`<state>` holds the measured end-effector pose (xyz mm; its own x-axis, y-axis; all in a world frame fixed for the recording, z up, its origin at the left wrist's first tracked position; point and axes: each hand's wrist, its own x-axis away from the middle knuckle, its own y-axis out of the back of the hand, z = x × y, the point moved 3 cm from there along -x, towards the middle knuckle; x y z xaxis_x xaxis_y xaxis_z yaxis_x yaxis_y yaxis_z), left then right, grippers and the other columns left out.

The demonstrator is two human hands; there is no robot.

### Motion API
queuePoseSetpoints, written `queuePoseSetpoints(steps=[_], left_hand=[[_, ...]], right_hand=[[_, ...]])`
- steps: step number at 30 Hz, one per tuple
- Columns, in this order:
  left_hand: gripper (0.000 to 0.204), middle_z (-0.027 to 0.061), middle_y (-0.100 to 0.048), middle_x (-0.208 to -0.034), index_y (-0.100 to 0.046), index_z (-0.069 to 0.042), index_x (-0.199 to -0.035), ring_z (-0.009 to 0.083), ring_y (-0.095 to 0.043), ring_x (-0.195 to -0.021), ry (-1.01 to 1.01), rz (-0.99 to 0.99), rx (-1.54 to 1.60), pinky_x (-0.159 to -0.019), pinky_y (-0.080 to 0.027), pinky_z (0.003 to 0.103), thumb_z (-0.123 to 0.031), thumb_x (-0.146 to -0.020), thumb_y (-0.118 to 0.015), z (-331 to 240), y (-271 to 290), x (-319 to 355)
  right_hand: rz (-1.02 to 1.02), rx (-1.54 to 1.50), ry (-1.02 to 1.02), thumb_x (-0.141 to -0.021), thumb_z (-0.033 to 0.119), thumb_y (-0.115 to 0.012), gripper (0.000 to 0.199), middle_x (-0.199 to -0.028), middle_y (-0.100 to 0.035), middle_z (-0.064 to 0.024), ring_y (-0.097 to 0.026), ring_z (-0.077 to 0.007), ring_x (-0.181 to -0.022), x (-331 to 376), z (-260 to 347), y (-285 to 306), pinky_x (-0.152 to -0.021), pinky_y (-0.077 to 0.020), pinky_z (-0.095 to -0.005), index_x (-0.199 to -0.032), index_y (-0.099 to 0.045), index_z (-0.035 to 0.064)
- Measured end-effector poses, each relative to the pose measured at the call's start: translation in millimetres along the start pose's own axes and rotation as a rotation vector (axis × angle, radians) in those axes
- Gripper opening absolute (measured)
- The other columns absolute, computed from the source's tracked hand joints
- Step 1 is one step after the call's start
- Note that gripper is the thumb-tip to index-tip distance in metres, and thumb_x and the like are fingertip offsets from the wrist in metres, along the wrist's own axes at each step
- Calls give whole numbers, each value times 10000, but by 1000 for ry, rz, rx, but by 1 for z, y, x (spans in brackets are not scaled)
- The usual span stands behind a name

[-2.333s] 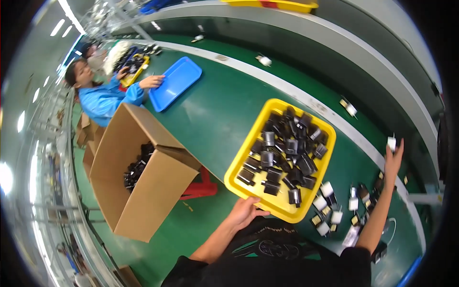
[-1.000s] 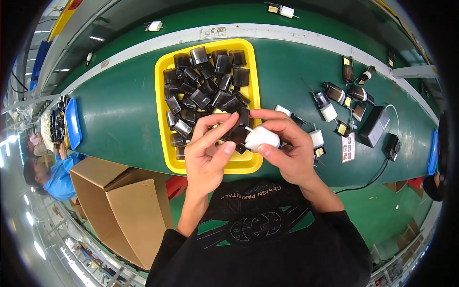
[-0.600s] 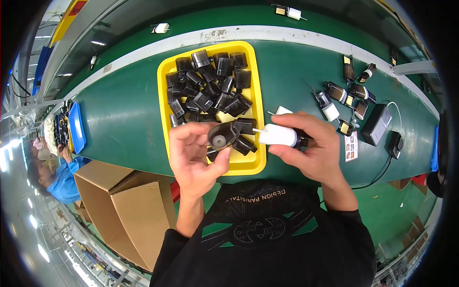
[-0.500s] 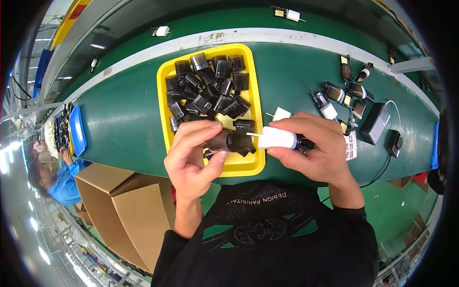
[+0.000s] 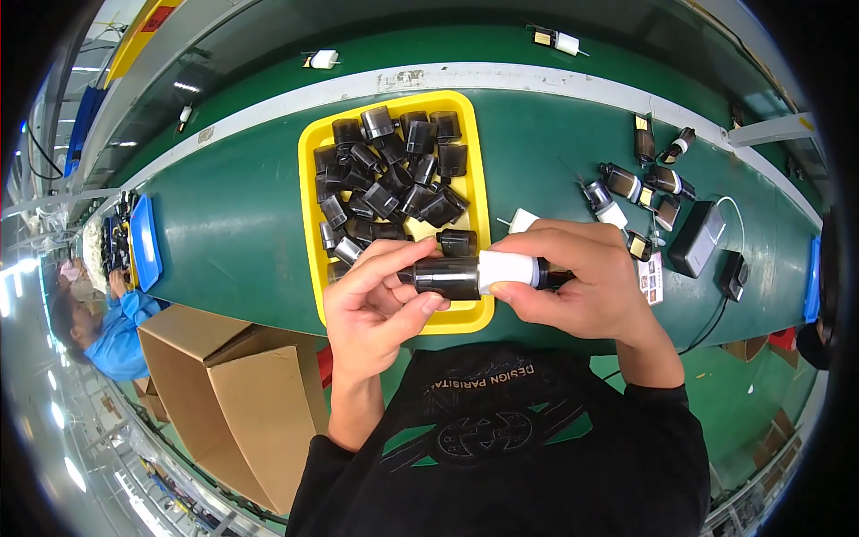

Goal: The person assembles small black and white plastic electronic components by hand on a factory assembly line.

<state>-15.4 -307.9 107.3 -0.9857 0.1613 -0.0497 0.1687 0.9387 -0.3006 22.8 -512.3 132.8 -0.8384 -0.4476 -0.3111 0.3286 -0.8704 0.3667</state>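
Observation:
My left hand [image 5: 362, 313] holds a dark, see-through plastic cup [image 5: 447, 279] on its side between thumb and fingers. My right hand [image 5: 586, 277] grips a white cylindrical part [image 5: 508, 270] with a black end piece. The two parts meet end to end in line, with the white part's tip hidden inside the cup's mouth. Both hands are above the near right part of a yellow tray [image 5: 480, 201] that carries several similar dark cups [image 5: 383, 199]. Another white part [image 5: 523, 220] lies just beyond my right hand, partly covered by it.
Several black-and-white assemblies [image 5: 619, 181] lie at the right, near a black box [image 5: 698, 238] with cables and a printed card [image 5: 650, 277]. Beyond the white rail, a green strip carries similar assemblies [image 5: 557, 41]. A cardboard box [image 5: 268, 403] stands lower left, near a person in blue [image 5: 121, 336].
The white part has moved left and its thin tip has gone into the dark cup, so the two now touch. Assemblies on the far green strip have shifted slightly right.

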Motion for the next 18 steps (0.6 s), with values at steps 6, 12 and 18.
queuePoseSetpoints(steps=[6,12,18], left_hand=[[393,183,-550,-1082,-558,117,-1138,251,-625,-978,17,-109,113,-808,-575,308,165,-755,-626,-3,-10,3],[413,168,-567,-1053,-583,105,-1120,229,-632,-949,-57,-70,-32,-813,-569,298,151,-723,-683,-9,-16,2],[444,145,-583,-1003,-614,79,-1110,188,-629,-896,-155,-12,-164,-772,-566,270,111,-686,-741,-17,-26,0]], right_hand=[[-75,-32,-23,-738,83,-744,258,-729,-616,-97,-593,-208,-566,13,-1,-10,-488,-448,-278,-959,-638,2],[122,-110,-20,-741,156,-777,404,-916,-602,-102,-623,-229,-739,15,-5,-9,-645,-488,-294,-1056,-563,20],[23,-656,-131,-704,121,-813,535,-1061,-577,-88,-627,-184,-931,32,-33,-35,-820,-501,-318,-1127,-501,24]])
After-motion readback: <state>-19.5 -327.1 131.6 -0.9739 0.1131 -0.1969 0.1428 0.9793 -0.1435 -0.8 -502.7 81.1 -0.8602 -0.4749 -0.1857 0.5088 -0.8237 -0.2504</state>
